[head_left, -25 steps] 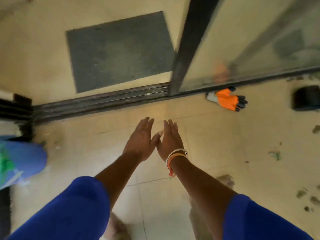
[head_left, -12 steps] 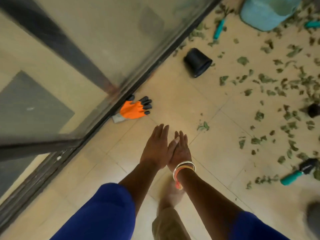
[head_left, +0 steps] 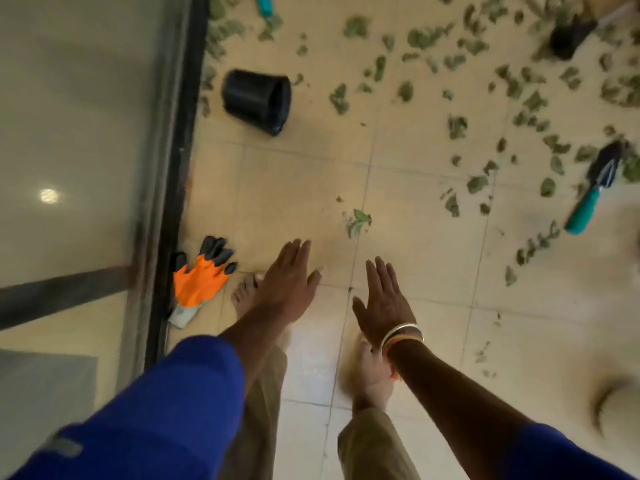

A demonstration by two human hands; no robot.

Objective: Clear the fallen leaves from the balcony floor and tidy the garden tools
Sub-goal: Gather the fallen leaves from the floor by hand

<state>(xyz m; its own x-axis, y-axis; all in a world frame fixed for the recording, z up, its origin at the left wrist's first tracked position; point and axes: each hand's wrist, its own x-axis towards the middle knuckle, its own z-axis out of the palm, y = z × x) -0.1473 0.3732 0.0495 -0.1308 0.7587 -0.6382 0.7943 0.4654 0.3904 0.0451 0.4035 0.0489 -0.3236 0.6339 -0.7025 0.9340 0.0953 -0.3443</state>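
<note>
Right hand [head_left: 381, 306] apart now — leaves [head_left: 358, 221] (green)

Hands: left hand [head_left: 289, 282] and right hand [head_left: 379, 303] touched half a second ago; now apart, floor [head_left: 346, 317] showing between them.
Glove: orange glove [head_left: 201, 282] was ahead-left of the hands; now just left of the left hand.
Pot: black pot [head_left: 258, 100] was ahead-right; now ahead-left.
Trowel: trowel [head_left: 594, 188] was level, right; now ahead-right, well apart.
</note>
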